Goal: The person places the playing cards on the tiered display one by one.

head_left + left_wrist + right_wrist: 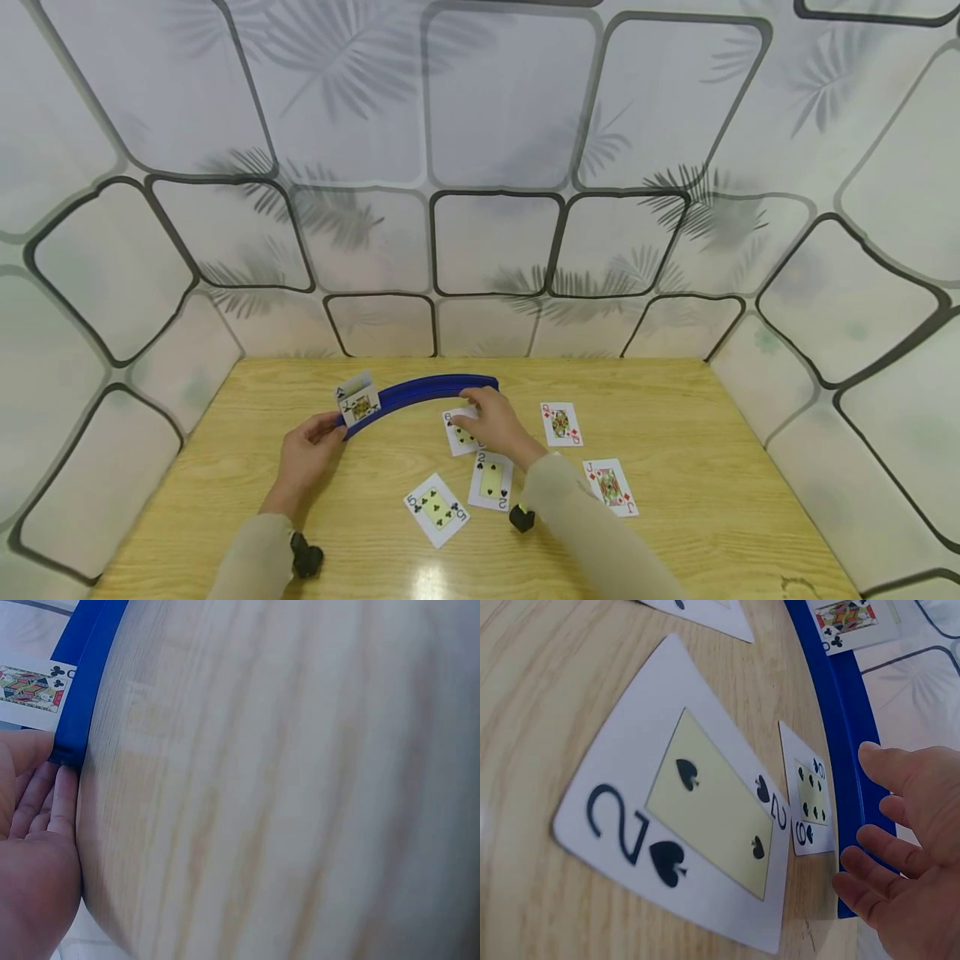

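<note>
A curved blue card holder (431, 388) lies at the back of the table. My left hand (307, 454) pinches its left end, thumb on one side and fingers on the other in the left wrist view. Near that end the holder carries a face card of clubs (361, 407), with an ace (352, 385) behind it. At the right end is my right hand (495, 423), its fingers loosely spread in the right wrist view (911, 855), with nothing held between them; contact with the holder is unclear. Partly beneath this hand lies the six of spades (458, 433).
In front of the holder lie the two of spades (491, 482) and five of clubs (437, 510). To the right are the queen of diamonds (561, 425) and jack of diamonds (611, 487). Patterned fabric walls (495, 250) enclose the wooden table (712, 517).
</note>
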Demonstrator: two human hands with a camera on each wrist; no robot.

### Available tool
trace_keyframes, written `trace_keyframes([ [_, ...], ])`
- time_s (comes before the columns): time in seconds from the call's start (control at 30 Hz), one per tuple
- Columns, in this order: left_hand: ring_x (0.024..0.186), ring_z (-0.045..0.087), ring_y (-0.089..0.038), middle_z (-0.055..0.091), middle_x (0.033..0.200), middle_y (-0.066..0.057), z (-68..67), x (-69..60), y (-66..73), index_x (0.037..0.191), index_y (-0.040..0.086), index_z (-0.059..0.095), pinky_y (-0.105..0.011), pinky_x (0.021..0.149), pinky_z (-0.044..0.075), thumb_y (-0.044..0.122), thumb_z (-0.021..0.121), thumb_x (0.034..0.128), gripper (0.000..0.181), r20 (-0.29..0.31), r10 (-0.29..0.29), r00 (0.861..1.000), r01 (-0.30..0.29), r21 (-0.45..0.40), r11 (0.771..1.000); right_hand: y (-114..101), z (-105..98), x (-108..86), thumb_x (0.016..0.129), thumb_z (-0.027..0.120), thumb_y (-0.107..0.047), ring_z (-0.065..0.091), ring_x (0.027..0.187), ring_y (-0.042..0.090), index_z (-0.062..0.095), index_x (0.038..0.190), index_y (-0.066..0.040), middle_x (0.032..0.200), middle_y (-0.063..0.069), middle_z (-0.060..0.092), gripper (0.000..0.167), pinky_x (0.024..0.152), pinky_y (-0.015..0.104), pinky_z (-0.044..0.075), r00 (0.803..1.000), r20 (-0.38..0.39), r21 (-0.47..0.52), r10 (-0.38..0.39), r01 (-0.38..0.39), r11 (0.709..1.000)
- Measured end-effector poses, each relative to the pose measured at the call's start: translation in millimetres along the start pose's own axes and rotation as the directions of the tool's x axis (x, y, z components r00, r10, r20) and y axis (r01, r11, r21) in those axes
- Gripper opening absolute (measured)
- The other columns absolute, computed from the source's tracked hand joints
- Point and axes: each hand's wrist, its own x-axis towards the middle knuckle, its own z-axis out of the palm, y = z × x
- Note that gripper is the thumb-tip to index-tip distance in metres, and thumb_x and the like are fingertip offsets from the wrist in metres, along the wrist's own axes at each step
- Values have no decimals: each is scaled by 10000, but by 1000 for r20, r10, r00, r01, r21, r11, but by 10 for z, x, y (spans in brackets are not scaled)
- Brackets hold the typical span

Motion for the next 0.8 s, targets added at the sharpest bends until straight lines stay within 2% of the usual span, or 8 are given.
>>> trace_keyframes([
  [0.13,948,635,91,696,1329,-274,3,18,-10,1324,-60,671,-34,823,473,100,679,1022,342,-5,6,1000,-6,-2,1000,12,-12,-25,967,786,-257,483,880,179,630,1413,-14,1052,134,643,532,762,331,424,999,13,-37,32,-31,999],
  [0.23,965,656,62,694,1332,-275,3,18,-8,1320,-60,673,-35,825,476,107,685,1022,342,-3,5,1000,-6,-4,1000,20,-17,-33,956,800,-266,468,883,184,614,1435,-17,1046,137,624,571,763,337,417,998,31,-41,61,-59,997],
  [0.37,960,639,70,687,1345,-276,1,14,-6,1326,-57,669,-33,826,473,90,671,1025,334,2,-3,1000,3,-2,1000,42,-13,-27,934,824,-298,554,983,216,610,1446,-35,1161,129,647,614,875,399,510,996,33,-63,86,-84,994],
  [0.5,933,579,123,682,1357,-272,0,8,1,1332,-52,667,-31,827,463,73,656,1028,329,5,-5,1000,5,11,1000,89,5,-22,913,845,-316,610,1130,280,618,1446,-53,1289,146,652,636,1030,476,525,994,20,-84,111,-109,991],
  [0.6,932,573,127,680,1361,-272,-3,5,7,1333,-52,667,-33,827,465,72,654,1030,328,6,-4,1000,4,12,1000,128,18,-25,904,854,-300,615,1156,303,621,1436,-35,1304,161,651,639,1044,484,524,994,9,-102,112,-110,989],
  [0.7,940,581,115,678,1364,-273,-7,2,10,1338,-53,665,-36,826,467,77,651,1032,332,9,-4,1000,4,14,1000,150,22,-27,888,867,-283,597,1055,264,624,1420,1,1202,144,658,651,959,437,531,995,6,-130,101,-100,986],
  [0.8,948,592,99,684,1356,-269,-6,-4,14,1334,-50,668,-37,821,466,82,652,1032,331,6,-4,1000,4,18,1000,161,14,-28,871,879,-288,523,935,215,626,1410,25,1057,103,624,672,848,376,485,995,11,-147,96,-93,985],
])
